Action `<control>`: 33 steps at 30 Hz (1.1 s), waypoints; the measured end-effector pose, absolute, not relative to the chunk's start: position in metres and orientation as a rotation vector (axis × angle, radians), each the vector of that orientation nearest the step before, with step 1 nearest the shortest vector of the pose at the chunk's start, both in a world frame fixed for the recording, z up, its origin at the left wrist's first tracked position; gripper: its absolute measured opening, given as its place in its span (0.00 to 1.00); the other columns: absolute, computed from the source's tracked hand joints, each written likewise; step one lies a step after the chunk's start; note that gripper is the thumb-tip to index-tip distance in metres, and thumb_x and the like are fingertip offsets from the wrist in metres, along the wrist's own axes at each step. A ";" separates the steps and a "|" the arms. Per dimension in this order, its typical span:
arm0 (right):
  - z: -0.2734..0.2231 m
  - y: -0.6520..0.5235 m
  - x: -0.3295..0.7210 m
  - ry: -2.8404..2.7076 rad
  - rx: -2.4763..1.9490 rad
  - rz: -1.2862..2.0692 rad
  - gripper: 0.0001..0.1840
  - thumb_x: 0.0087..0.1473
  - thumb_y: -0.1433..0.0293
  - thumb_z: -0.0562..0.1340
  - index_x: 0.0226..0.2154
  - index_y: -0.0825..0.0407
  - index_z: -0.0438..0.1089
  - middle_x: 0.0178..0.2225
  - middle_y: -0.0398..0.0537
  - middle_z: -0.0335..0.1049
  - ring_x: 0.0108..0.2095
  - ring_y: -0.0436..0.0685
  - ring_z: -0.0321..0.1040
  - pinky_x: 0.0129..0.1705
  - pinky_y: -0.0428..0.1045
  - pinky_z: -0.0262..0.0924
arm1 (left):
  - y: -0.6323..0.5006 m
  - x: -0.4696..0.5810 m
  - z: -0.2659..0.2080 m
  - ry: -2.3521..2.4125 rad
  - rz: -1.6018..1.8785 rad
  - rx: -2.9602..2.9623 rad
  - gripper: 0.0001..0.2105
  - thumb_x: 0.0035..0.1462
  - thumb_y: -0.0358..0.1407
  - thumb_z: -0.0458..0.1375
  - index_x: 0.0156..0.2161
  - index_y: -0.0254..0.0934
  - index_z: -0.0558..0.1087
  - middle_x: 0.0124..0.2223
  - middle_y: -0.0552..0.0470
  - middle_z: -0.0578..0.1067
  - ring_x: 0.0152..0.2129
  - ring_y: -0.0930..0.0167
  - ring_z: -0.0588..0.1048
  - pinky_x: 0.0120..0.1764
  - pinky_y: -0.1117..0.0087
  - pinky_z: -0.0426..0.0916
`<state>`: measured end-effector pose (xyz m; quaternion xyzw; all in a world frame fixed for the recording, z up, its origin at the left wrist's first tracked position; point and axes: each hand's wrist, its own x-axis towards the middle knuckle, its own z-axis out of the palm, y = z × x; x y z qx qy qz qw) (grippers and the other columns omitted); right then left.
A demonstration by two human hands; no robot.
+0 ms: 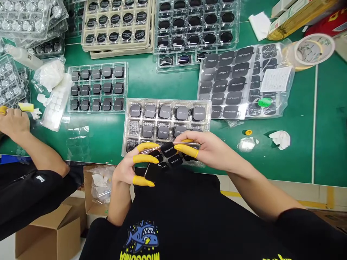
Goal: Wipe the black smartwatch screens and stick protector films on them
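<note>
Close to my body, yellow finger cots cover fingers of both hands. My left hand (132, 164) is closed on a small black square case (152, 172), and its upper fingers also touch a clear sheet of black printed stickers (175, 160). From the other side, my right hand (204, 148) pinches that sheet by its upper edge, at a black sticker (168, 148). Behind both hands lies a clear plastic tray (132, 124) with black square cases in its pockets; its near part is hidden by my hands and the sheet.
A second tray of black cases (97, 88) sits left of mine. Trays of round black parts (193, 27) stand at the back. Bagged sticker sheets (227, 81), tape rolls (314, 48) and crumpled paper (280, 139) lie rightward. A co-worker's hand (16, 122) is at far left.
</note>
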<state>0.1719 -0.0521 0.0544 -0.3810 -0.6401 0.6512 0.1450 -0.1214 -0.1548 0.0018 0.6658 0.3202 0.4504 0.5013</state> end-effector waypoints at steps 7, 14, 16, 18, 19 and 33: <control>0.054 -0.052 0.168 -1.918 -1.106 1.777 0.19 0.68 0.49 0.67 0.40 0.47 0.79 0.39 0.48 0.84 0.38 0.59 0.79 0.38 0.52 0.71 | -0.160 -0.115 -0.002 0.903 1.150 1.551 0.31 0.53 0.52 0.79 0.58 0.41 0.82 0.55 0.39 0.86 0.51 0.57 0.86 0.55 0.56 0.83; 0.054 -0.051 0.169 -2.214 -0.921 1.411 0.12 0.72 0.59 0.65 0.53 0.44 0.78 0.52 0.52 0.82 0.52 0.64 0.80 0.54 0.58 0.74 | -0.163 -0.110 0.004 0.989 1.085 1.549 0.30 0.51 0.49 0.80 0.57 0.41 0.83 0.52 0.41 0.87 0.49 0.58 0.86 0.52 0.60 0.82; 0.055 -0.049 0.166 -2.271 -0.851 1.355 0.11 0.72 0.62 0.65 0.52 0.44 0.78 0.52 0.53 0.82 0.52 0.64 0.79 0.54 0.59 0.74 | -0.161 -0.110 0.007 0.987 1.078 1.597 0.30 0.52 0.48 0.80 0.58 0.41 0.82 0.53 0.42 0.87 0.50 0.59 0.86 0.53 0.60 0.82; 0.056 -0.046 0.165 -2.315 -0.809 1.316 0.08 0.72 0.63 0.64 0.50 0.45 0.78 0.50 0.53 0.81 0.52 0.64 0.78 0.52 0.58 0.73 | -0.161 -0.110 0.009 0.979 1.083 1.646 0.30 0.54 0.48 0.79 0.59 0.41 0.82 0.53 0.42 0.87 0.49 0.60 0.86 0.52 0.60 0.82; 0.057 -0.045 0.164 -2.334 -0.797 1.297 0.07 0.72 0.64 0.64 0.49 0.45 0.78 0.48 0.52 0.81 0.52 0.64 0.77 0.51 0.58 0.73 | -0.161 -0.110 0.009 0.976 1.086 1.664 0.30 0.54 0.48 0.78 0.59 0.41 0.81 0.53 0.42 0.87 0.49 0.60 0.86 0.52 0.60 0.82; 0.044 -0.055 0.156 -2.420 -0.637 0.717 0.15 0.70 0.76 0.61 0.42 0.41 0.79 0.52 0.49 0.83 0.60 0.66 0.75 0.56 0.64 0.67 | -0.169 -0.097 -0.015 0.903 1.261 1.283 0.32 0.51 0.50 0.80 0.59 0.42 0.82 0.55 0.41 0.86 0.50 0.57 0.87 0.53 0.60 0.83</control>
